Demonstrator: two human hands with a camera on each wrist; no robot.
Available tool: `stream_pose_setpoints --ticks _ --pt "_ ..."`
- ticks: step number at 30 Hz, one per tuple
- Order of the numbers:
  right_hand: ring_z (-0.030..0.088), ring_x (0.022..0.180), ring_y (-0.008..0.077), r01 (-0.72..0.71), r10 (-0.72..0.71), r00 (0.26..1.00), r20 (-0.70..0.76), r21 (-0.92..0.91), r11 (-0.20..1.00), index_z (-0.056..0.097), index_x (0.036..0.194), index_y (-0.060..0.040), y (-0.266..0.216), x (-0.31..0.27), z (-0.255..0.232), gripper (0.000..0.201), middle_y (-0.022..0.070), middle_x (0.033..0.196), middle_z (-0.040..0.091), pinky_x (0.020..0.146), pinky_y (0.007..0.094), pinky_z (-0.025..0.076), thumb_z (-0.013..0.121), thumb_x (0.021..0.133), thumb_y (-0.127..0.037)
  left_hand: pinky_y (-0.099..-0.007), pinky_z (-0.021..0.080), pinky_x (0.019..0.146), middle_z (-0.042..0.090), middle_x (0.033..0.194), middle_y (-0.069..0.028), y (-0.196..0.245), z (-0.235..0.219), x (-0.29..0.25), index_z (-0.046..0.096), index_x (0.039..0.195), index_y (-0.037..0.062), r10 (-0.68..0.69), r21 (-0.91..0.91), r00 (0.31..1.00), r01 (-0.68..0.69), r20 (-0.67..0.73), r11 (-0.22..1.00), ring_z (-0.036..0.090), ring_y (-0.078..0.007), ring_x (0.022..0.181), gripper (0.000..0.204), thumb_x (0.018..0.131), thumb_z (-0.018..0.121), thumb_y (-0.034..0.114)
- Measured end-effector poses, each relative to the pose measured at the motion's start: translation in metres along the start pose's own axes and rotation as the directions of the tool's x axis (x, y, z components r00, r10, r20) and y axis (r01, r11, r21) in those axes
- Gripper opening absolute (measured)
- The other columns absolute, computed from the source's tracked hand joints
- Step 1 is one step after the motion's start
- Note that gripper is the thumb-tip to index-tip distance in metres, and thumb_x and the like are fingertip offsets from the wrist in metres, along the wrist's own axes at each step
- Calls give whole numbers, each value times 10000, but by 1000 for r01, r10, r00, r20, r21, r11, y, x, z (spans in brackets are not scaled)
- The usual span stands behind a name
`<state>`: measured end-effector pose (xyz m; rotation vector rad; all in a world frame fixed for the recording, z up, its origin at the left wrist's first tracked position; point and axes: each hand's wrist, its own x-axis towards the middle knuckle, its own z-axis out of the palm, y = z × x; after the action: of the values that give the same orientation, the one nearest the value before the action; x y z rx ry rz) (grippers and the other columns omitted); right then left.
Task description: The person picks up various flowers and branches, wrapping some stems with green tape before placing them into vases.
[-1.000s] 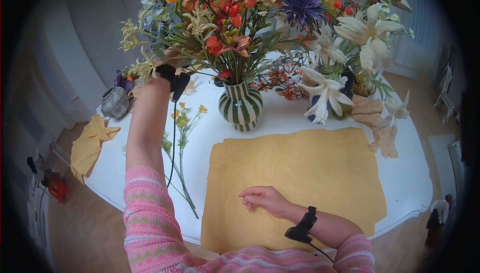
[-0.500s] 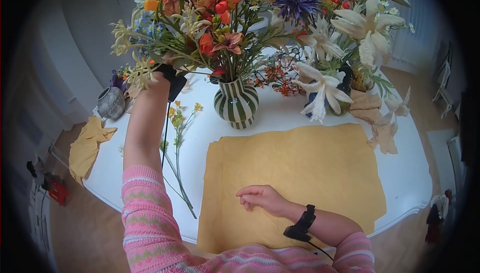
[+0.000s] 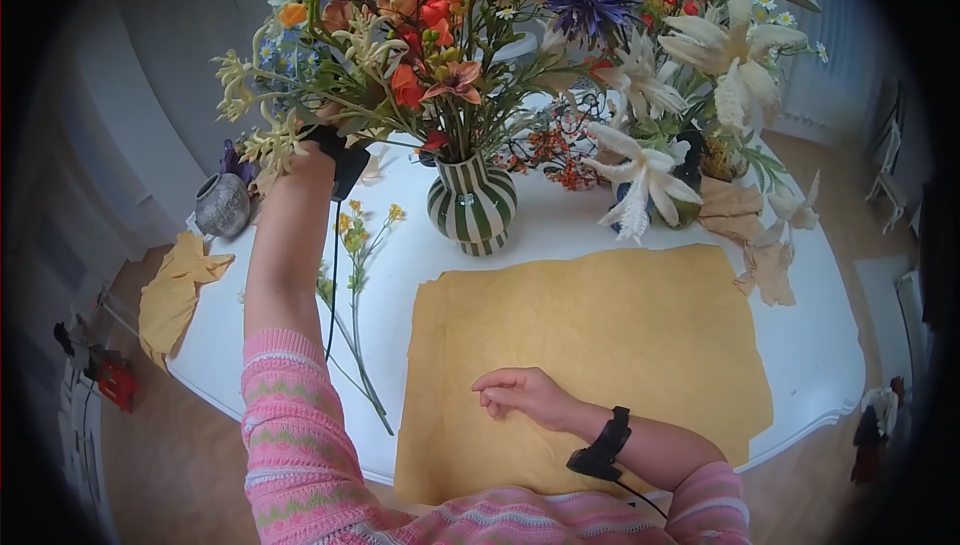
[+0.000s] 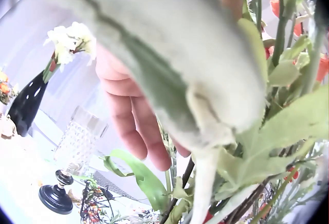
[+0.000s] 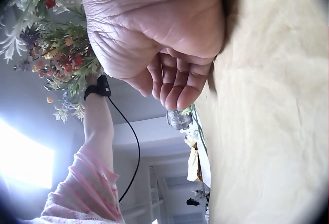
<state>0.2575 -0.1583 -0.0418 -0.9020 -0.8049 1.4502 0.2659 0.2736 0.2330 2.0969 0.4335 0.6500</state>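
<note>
Raised at the left, my left hand point(image 4: 128, 113) is among the leaves and stems of a large bouquet point(image 3: 440, 55). Its fingers hang fairly straight in the left wrist view, partly covered by a blurred pale leaf point(image 4: 175, 44) close to the camera. From the head view, foliage hides most of this hand. The bouquet, with orange, red, purple and cream flowers, stands in a green-and-white striped vase point(image 3: 473, 207). My right hand point(image 3: 530, 397) rests on a sheet of tan paper point(image 3: 600, 325), fingers loosely bent with nothing in them.
Yellow-flowered stems point(image 3: 358, 315) lie on the white table point(image 3: 300, 385) left of the paper. A grey vase point(image 3: 222, 205) and crumpled yellow paper point(image 3: 180, 285) are further left. White flowers point(image 3: 645, 180) and crumpled brown paper point(image 3: 735, 215) sit at the right. A black candlestick point(image 4: 56, 195) stands beyond the bouquet.
My left hand has shifted slightly left, deeper behind the foliage, and the bouquet's left-side flowers have moved with it. The right hand keeps its place on the paper.
</note>
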Motion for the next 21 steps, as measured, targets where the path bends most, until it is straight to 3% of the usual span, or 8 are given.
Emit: stream_pose_setpoints --ticks 10,15,16,19,21 --pt "586 808 105 14 -14 1000 10 -21 1000 595 1173 -16 2 1 0 265 29 944 624 719 252 479 561 960 -171 -324 476 898 624 1200 -63 15 33 0 561 1273 84 -42 -36 999 42 -2 998 621 -171 1026 446 907 625 331" --pt "584 808 104 24 -23 1000 21 -21 1000 595 1174 -17 3 0 -1 267 28 945 621 718 247 479 564 958 -172 -327 476 897 623 1201 -65 16 26 -5 560 1273 84 -53 -60 999 53 6 997 623 -174 1024 447 905 628 327" --pt "583 808 105 15 -15 1000 21 -22 1000 595 1174 -16 3 0 -1 267 28 945 620 718 246 479 564 958 -170 -328 476 896 623 1201 -66 -16 6 -76 560 1273 84 -57 -63 998 57 6 996 623 -174 1024 447 905 628 327" --pt "598 806 115 12 -12 1000 8 -24 1000 607 1149 -3 -1 -1 1 228 50 946 632 728 266 494 545 961 -117 -329 477 896 623 1202 -67 -13 -4 -75 559 1274 84 -67 -75 998 68 9 995 624 -176 1023 447 904 630 325" --pt "598 806 114 11 -11 1000 10 -29 1000 607 1149 -3 -1 -1 1 228 49 944 632 727 264 493 546 961 -117 -330 477 895 622 1203 -68 2 -15 -42 559 1274 84 -73 -81 997 73 9 994 625 -177 1022 447 903 631 324"
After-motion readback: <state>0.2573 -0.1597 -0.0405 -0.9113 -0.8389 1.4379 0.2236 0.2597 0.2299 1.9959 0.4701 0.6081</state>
